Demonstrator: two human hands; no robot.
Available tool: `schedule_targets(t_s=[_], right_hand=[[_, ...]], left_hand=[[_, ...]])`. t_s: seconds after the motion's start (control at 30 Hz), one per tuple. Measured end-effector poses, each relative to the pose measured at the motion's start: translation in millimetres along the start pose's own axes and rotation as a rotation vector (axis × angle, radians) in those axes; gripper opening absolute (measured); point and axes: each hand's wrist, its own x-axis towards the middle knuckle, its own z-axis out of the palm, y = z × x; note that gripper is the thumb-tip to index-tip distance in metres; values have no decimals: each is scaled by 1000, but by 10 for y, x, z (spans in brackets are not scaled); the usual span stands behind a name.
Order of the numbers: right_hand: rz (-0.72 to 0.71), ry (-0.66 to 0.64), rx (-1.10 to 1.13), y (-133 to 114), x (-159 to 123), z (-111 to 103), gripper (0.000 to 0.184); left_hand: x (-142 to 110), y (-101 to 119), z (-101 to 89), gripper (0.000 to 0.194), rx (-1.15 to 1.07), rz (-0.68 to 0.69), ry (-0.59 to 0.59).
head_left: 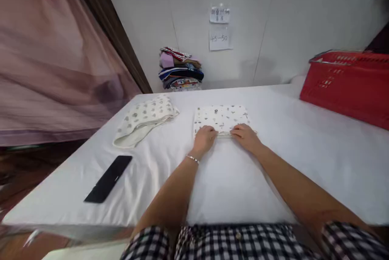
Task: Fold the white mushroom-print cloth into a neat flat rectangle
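A folded white printed cloth (223, 117) with small scattered motifs lies flat on the white-covered table in front of me. My left hand (206, 137) is at its near left edge, fingers closed on the fold. At the near right edge my right hand (245, 135) pinches the same fold, thumb toward the middle. A short stretch of the folded edge shows between the two hands. Off to the left rests a second white cloth (146, 116) with grey motifs, loosely folded and touched by neither hand.
A black flat slab (108, 179) lies on the table (164, 171) at the left front. A stack of folded fabrics (181, 69) stands at the back by the wall. The red basket (346, 86) is at the right; a pink curtain (57, 49) hangs left.
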Motion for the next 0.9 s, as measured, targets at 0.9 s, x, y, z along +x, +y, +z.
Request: schedule_targets(t_s=[0.9], right_hand=[[37,100,15,-96,52,95,21]], left_hand=[[85,162,77,17,18,-53,1]])
